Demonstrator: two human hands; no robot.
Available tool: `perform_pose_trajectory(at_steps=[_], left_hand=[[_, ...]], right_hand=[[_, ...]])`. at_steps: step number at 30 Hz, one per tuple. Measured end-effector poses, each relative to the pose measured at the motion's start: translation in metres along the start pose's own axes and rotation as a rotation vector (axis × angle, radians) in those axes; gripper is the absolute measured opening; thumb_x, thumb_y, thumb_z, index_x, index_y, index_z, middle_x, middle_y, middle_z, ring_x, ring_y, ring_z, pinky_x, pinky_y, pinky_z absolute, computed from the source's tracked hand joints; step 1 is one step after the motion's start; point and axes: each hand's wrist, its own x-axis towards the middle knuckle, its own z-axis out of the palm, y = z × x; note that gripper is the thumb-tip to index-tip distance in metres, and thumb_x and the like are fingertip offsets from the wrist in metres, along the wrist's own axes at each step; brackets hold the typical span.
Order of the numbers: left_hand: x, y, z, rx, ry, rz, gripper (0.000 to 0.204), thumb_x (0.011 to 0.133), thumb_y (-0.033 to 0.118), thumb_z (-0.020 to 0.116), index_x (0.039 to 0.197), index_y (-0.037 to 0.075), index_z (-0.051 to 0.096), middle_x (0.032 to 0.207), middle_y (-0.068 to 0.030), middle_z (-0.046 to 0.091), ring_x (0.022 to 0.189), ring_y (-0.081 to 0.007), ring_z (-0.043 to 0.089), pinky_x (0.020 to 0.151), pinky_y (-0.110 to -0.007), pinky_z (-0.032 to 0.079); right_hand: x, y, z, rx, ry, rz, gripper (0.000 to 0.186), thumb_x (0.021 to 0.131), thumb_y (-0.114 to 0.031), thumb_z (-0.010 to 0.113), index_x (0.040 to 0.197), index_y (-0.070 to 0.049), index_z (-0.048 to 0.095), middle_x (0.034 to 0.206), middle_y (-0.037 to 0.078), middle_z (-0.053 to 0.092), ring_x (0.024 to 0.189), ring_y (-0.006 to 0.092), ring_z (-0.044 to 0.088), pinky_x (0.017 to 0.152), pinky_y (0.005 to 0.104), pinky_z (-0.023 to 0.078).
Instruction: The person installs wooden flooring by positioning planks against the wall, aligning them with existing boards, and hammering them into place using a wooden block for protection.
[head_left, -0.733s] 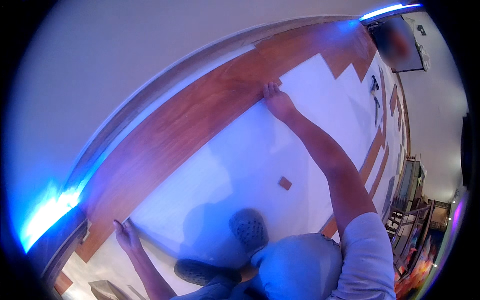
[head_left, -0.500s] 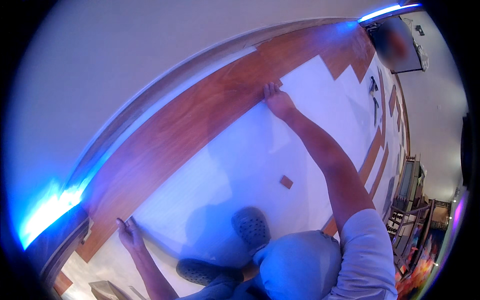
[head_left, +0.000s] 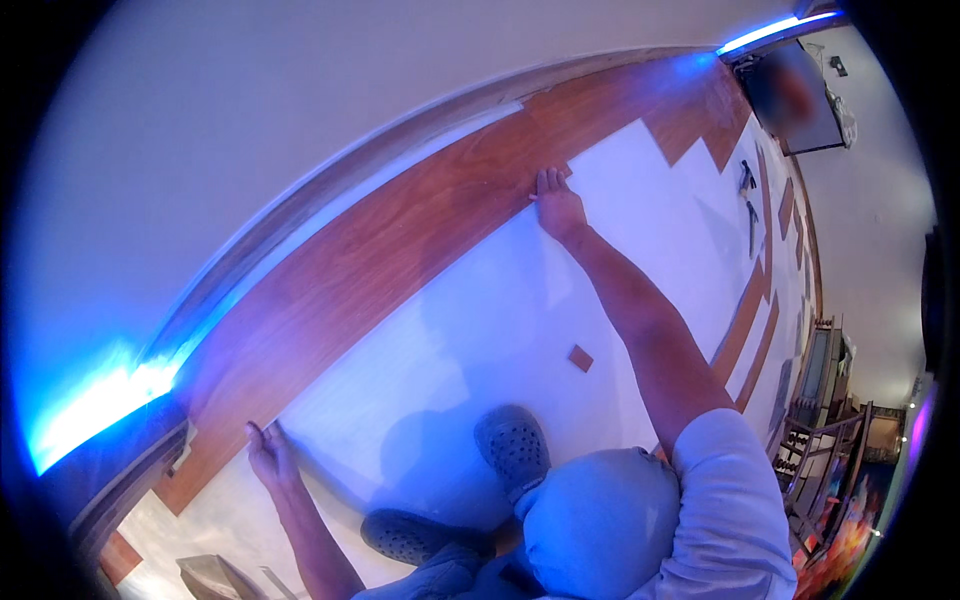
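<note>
A long brown wood-look floor plank (head_left: 375, 265) runs diagonally beside the wall, across the pale floor. With its fingers together over the plank's near edge, my right hand (head_left: 558, 203) grips it close to its far right end. My left hand (head_left: 272, 458) is closed at the same edge toward the near left end, thumb and forefinger at the board and the other fingers curled. Its fingertips are partly hard to make out. A small square brown offcut (head_left: 581, 358) lies on the pale floor between my arms.
Laid brown boards (head_left: 690, 115) with a stepped edge reach the far corner. Dark hand tools (head_left: 749, 205) and loose strips (head_left: 758, 345) lie to the right. Stacked furniture (head_left: 825, 440) stands at the far right. My shoes (head_left: 512, 450) are on the pale floor. Blue light strips glow along the wall.
The whole view has shifted slightly. Both hands stay at the plank's near edge, and the plank shows no clear movement against the boards around it.
</note>
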Motion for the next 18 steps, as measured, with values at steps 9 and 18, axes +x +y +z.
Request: perform_pose_trajectory(at_steps=[9,18], left_hand=[[-0.009,0.010,0.001,0.518,-0.070,-0.100,0.036,0.107,0.027,0.053,0.126,-0.004,0.059,0.124,-0.0168,0.068,0.113,-0.0304,0.067,0.099,-0.046,0.057],[-0.068,-0.034,0.096,1.976,-0.746,0.277,0.030,0.105,0.028,0.059,0.108,-0.002,0.065,0.076,-0.0112,0.070,0.069,-0.0234,0.070,0.065,-0.034,0.056]], right_hand=[[-0.007,0.010,-0.002,0.059,-0.019,0.069,0.055,0.102,-0.024,0.052,0.148,0.003,0.041,0.156,0.025,0.041,0.145,0.0362,0.043,0.108,0.0436,0.050],[-0.027,0.039,0.000,0.251,0.123,0.111,0.053,0.095,-0.021,0.057,0.146,-0.005,0.051,0.158,0.011,0.045,0.144,0.0244,0.045,0.107,0.0399,0.051]])
